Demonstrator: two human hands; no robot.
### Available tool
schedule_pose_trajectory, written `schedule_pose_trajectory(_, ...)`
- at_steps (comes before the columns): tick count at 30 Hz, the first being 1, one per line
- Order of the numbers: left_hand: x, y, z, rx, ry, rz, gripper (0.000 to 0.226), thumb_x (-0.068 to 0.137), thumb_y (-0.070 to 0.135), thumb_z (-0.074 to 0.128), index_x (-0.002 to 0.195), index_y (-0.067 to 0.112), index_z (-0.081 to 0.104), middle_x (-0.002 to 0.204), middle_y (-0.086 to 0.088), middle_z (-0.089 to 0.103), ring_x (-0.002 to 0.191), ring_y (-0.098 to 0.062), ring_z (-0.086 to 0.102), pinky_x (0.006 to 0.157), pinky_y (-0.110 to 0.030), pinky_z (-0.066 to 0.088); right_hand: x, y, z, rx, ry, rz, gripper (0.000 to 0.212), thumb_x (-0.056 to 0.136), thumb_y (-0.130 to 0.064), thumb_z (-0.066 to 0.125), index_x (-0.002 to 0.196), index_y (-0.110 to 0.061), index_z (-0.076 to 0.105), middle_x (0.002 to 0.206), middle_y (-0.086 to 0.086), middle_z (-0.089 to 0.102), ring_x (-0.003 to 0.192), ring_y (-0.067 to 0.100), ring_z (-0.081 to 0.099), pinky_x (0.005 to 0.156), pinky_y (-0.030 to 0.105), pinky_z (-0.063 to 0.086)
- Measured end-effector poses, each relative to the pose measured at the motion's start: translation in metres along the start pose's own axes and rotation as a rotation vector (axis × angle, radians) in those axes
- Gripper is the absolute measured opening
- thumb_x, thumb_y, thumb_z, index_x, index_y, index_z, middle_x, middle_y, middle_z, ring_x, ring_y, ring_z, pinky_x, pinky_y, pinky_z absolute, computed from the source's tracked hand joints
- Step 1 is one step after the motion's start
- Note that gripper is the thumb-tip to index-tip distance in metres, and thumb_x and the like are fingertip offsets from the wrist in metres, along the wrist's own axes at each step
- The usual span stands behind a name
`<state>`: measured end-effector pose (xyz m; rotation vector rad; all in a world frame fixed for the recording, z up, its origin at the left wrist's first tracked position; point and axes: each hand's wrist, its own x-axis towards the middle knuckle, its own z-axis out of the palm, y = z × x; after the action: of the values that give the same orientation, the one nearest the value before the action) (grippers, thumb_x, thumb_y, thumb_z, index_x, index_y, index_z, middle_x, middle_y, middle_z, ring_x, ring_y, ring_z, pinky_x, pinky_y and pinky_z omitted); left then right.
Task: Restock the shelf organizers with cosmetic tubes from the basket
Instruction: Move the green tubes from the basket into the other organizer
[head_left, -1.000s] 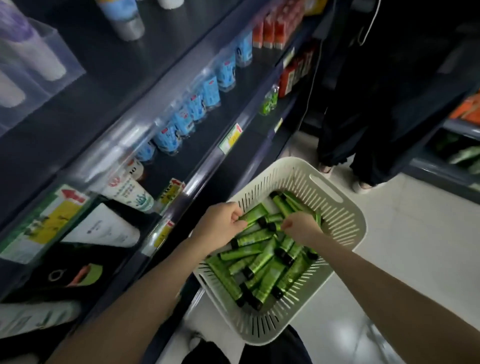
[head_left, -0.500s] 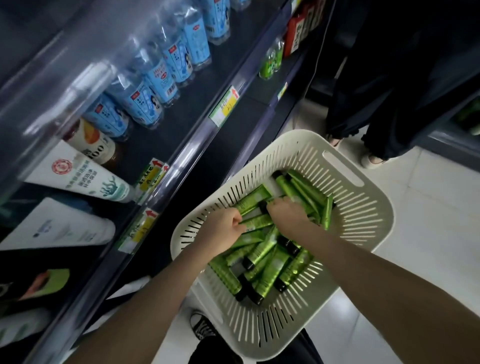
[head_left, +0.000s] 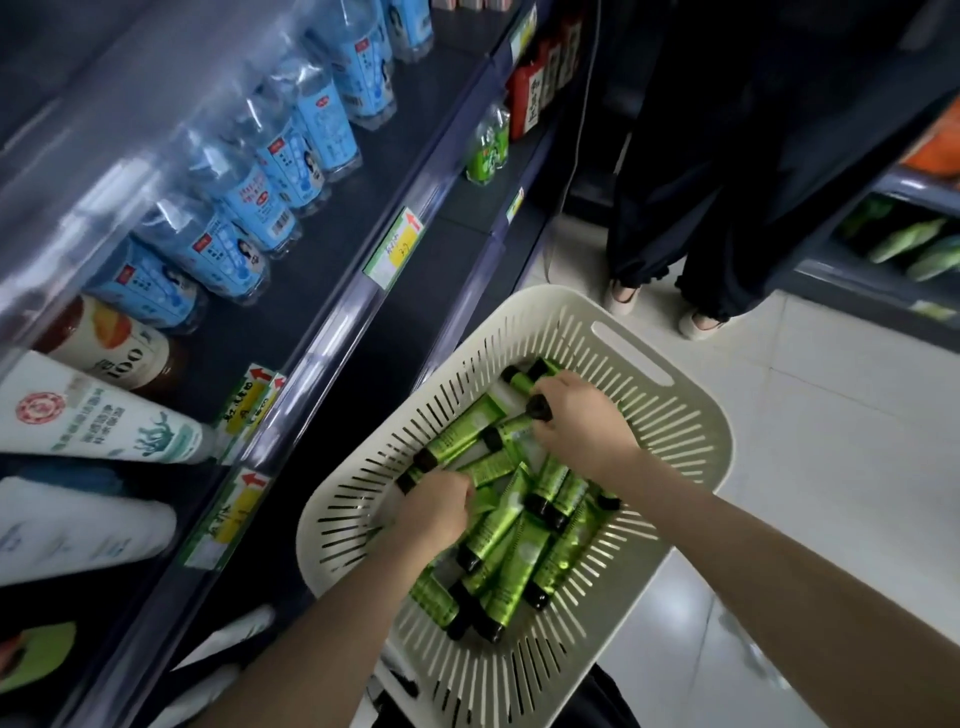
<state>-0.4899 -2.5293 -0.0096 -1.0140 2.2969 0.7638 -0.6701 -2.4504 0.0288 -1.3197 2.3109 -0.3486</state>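
A cream slotted basket (head_left: 670, 441) sits low in front of me, holding several green cosmetic tubes (head_left: 498, 530) with black caps in a loose pile. My left hand (head_left: 434, 512) is down among the tubes at the basket's left side, fingers curled around green tubes. My right hand (head_left: 576, 421) is at the far side of the pile, closed around a tube whose black cap sticks out to the left of the fist. The dark shelf unit (head_left: 332, 332) runs along the left.
Blue-labelled water bottles (head_left: 270, 171) and white tubes (head_left: 93, 421) lie on the shelves at left, with price tags (head_left: 395, 249) on the rails. A person in dark trousers (head_left: 691, 197) stands just beyond the basket. Pale tiled floor (head_left: 831, 415) lies to the right.
My view has tilted down and closer to the basket. My right hand moved toward the basket's far side and closed on a tube; my left hand sank lower into the pile.
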Motion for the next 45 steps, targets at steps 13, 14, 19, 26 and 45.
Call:
schedule_pose_trajectory(13,0.008,-0.013,0.027,0.240,-0.158,-0.182,0.042,0.092,0.005,0.052,0.131,0.005,0.037,0.109,-0.010,0.064,0.095,-0.022,0.065,0.061,-0.027,0.044,-0.011,0.011,-0.003,0.399,-0.014,0.370,0.016,0.091,-0.013,0.049,0.105,-0.009,0.057,0.087,0.008,0.062,0.068,0.020,0.058,0.053,0.029,0.044)
schedule_pose_trajectory(14,0.007,-0.014,0.027,0.232,-0.153,-0.179,0.042,0.092,0.007,0.054,0.130,0.006,0.037,0.109,-0.010,0.064,0.095,-0.022,0.065,0.061,-0.027,0.045,-0.010,0.010,-0.003,0.422,-0.047,0.387,0.015,0.092,-0.012,0.048,0.106,-0.010,0.054,0.087,0.008,0.061,0.068,0.022,0.060,0.053,0.031,0.046)
schedule_pose_trajectory(19,0.006,-0.018,0.023,0.235,-0.152,-0.170,0.043,0.088,0.002,0.055,0.128,0.006,0.040,0.104,-0.008,0.063,0.088,-0.019,0.063,0.062,-0.027,0.048,-0.013,0.005,-0.001,0.364,-0.129,0.397,0.012,0.088,-0.008,0.056,0.100,-0.010,0.053,0.091,0.008,0.058,0.077,0.024,0.059,0.061,0.035,0.050)
schedule_pose_trajectory(26,0.000,-0.014,0.020,0.224,-0.187,-0.131,0.016,0.083,0.008,0.066,0.098,0.011,0.059,0.084,0.001,0.058,0.079,-0.015,0.063,0.060,-0.022,0.048,-0.017,0.002,0.002,0.455,-0.122,0.502,0.012,0.085,-0.012,0.059,0.080,-0.008,0.050,0.074,0.009,0.057,0.064,0.022,0.058,0.052,0.027,0.044)
schedule_pose_trajectory(45,-0.068,0.019,-0.104,-0.298,0.310,0.093,0.029,0.071,0.023,0.072,0.087,0.024,0.047,0.086,0.005,0.059,0.082,-0.017,0.061,0.066,-0.026,0.044,-0.049,-0.044,-0.070,1.429,-0.517,0.551,0.021,0.088,-0.006,0.057,0.106,-0.003,0.047,0.100,0.018,0.067,0.073,0.020,0.063,0.055,0.024,0.043)
